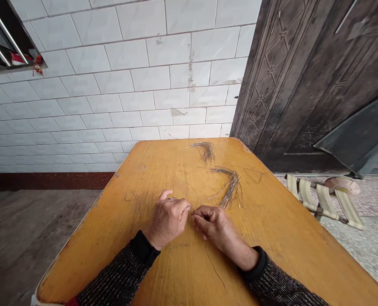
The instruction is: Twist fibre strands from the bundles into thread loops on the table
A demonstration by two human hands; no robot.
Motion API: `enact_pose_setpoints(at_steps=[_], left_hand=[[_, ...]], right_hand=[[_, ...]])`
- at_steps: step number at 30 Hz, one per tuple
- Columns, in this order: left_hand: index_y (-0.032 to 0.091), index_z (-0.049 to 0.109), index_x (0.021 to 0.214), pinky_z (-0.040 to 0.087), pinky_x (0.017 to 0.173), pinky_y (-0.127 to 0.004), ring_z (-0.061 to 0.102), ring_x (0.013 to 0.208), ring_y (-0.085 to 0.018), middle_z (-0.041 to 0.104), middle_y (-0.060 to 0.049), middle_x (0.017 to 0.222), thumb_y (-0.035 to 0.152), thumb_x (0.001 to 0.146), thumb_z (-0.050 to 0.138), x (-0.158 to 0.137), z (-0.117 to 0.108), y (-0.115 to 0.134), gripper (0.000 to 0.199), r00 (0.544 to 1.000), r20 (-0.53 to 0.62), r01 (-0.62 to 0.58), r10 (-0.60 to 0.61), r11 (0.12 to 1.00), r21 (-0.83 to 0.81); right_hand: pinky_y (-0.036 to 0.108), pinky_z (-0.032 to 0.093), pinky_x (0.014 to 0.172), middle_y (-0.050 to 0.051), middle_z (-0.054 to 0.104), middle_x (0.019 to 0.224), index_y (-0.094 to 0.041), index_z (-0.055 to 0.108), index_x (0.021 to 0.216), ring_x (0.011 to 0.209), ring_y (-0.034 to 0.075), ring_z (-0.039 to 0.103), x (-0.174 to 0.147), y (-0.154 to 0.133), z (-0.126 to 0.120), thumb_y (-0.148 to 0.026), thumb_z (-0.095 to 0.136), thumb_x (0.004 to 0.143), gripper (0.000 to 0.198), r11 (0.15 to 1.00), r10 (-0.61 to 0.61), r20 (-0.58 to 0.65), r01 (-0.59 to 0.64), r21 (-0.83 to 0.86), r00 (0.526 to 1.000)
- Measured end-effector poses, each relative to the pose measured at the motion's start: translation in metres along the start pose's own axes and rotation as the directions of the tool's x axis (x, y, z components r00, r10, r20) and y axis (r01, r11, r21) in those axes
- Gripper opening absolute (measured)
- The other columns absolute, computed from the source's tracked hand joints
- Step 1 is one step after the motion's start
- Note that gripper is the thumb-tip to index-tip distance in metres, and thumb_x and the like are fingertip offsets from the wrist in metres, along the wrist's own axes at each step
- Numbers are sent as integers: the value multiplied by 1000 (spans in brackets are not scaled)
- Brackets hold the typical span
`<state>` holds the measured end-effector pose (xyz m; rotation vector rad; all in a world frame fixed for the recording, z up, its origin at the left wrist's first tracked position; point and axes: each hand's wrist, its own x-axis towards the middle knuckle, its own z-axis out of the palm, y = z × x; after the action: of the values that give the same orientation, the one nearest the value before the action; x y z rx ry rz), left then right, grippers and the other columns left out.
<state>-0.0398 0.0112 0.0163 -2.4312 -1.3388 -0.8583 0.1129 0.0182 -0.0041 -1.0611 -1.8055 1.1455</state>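
Note:
Both my hands are pinched close together over the wooden table. My right hand holds a thin dark wire between thumb and forefinger; its tail trails below the hand toward the near side. My left hand, with a ring on one finger, is closed at the thumb and forefinger, its fingertips facing the right hand's. What those fingertips hold is too fine to make out. Just beyond the right hand lies a bent bundle of thin wires. A smaller bundle of wires rests near the far edge.
A loose curled strand lies left of my left hand, another right of the nearer bundle. Beyond the table stands a white tiled wall. At the right are a dark carved door and a strapped seat low down.

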Motion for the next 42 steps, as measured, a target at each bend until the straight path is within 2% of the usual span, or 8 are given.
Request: enact_pose_setpoints(at_steps=[7, 10, 16, 22, 26, 30, 36, 42], left_hand=[[18, 55, 67, 37, 81, -38, 50, 50, -12, 58, 1, 54, 9, 74, 44, 0, 5, -3, 17, 998, 58, 8, -4, 998, -67], [17, 57, 64, 40, 68, -31, 52, 55, -13, 61, -1, 58, 9, 73, 45, 2, 7, -7, 17, 983, 153, 128, -99, 973, -190], [15, 57, 68, 39, 53, -22, 53, 56, -11, 59, -1, 61, 21, 75, 50, 5, 4, -11, 11, 876, 384, 476, -291, 642, -601], [14, 55, 72, 41, 63, -25, 53, 60, -11, 56, 1, 60, 27, 76, 52, 9, -6, -14, 13, 864, 392, 490, -317, 346, -800], [15, 54, 71, 40, 64, -25, 51, 56, -10, 54, 2, 59, 29, 76, 54, 8, -8, -16, 15, 857, 421, 493, -298, 238, -837], [16, 52, 67, 40, 61, -26, 50, 53, -10, 52, 2, 56, 32, 74, 55, 7, -7, -15, 18, 844, 464, 513, -270, 153, -845], [15, 53, 61, 34, 58, -23, 44, 50, -8, 50, 4, 51, 27, 70, 57, 8, -9, -13, 16, 830, 495, 547, -257, 202, -813], [16, 50, 61, 35, 59, -24, 44, 51, -9, 49, 3, 51, 29, 72, 53, 8, -7, -20, 18, 833, 453, 528, -319, 207, -824]], right_hand=[[21, 21, 43, -4, 39, 40, -17, 48, 47, 41, 7, 32, 3, 4, 4, -14, 48, 68, 21, 975, -98, -50, 86, -203, 994], [21, 23, 44, -3, 42, 43, -17, 49, 49, 42, 7, 35, 3, 5, 2, -14, 49, 68, 19, 971, -84, -24, 77, -227, 996], [19, 27, 39, -4, 49, 47, -16, 51, 56, 33, 5, 38, 5, -1, -1, -24, 47, 76, 21, 992, 100, 98, -107, 64, 990], [16, 29, 36, 0, 63, 63, -13, 59, 75, 35, 2, 43, 4, -2, -6, -40, 57, 74, 27, 805, 86, 263, -223, 550, 961], [15, 27, 31, -1, 62, 53, -13, 61, 79, 28, 1, 37, 3, -2, -9, -40, 58, 74, 28, 716, 56, 391, -310, 626, 918], [14, 24, 30, -5, 55, 43, -12, 62, 76, 26, 0, 32, 1, -5, -10, -38, 62, 71, 26, 715, 53, 419, -328, 618, 906], [15, 20, 30, -7, 46, 38, -12, 59, 63, 30, 1, 30, -2, -11, -7, -33, 66, 66, 22, 843, 155, 374, -320, 433, 914], [15, 23, 32, -6, 48, 45, -13, 61, 74, 33, 2, 33, 0, -6, -8, -39, 61, 70, 27, 853, 133, 348, -286, 438, 928]])
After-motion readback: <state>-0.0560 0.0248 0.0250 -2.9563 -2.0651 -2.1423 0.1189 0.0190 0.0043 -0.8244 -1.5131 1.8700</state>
